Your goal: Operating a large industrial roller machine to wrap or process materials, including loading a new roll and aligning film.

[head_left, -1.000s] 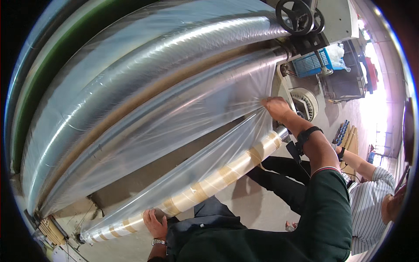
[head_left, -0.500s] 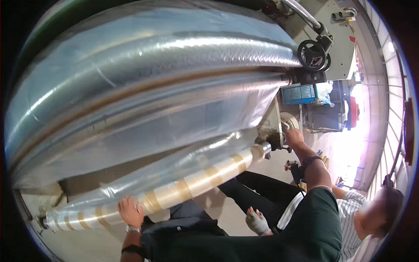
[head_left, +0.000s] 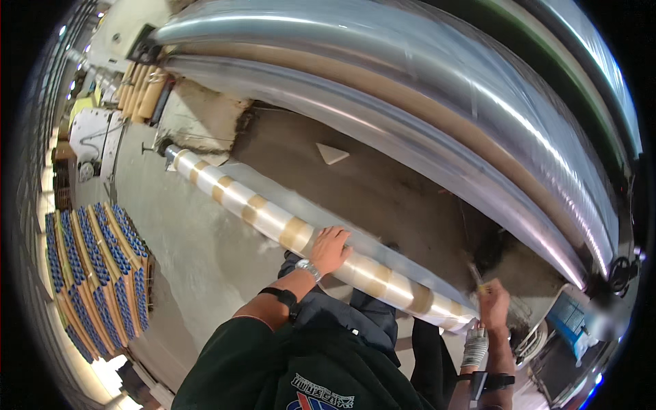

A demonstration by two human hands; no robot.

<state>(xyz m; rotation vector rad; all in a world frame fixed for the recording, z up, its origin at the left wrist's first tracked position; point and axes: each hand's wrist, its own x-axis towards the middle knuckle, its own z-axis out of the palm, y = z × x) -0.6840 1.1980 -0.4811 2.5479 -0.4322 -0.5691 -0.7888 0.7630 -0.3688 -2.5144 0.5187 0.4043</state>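
Two big film-covered rollers (head_left: 410, 102) are spanning the upper frame. Below, a cardboard core tube (head_left: 273, 215) is running diagonally, upper left to lower right. Left hand (head_left: 331, 247) is resting open on its middle; right hand (head_left: 493, 305) is gripping a small tool (head_left: 476, 277) near its lower-right end.

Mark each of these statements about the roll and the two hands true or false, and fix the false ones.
1. The left hand rests on the long roll. True.
2. The roll is plain white from end to end. False: tan bands alternate with pale, film-covered sections.
3. The right hand is at the roll's end nearer the person. True.
4. The left wrist is bare. False: it wears a wristwatch.
5. Stacked blue-ended tubes stand on the floor to the left. True.
6. The left hand holds a knife. False: its fingers lie flat on the roll, with no tool in them.
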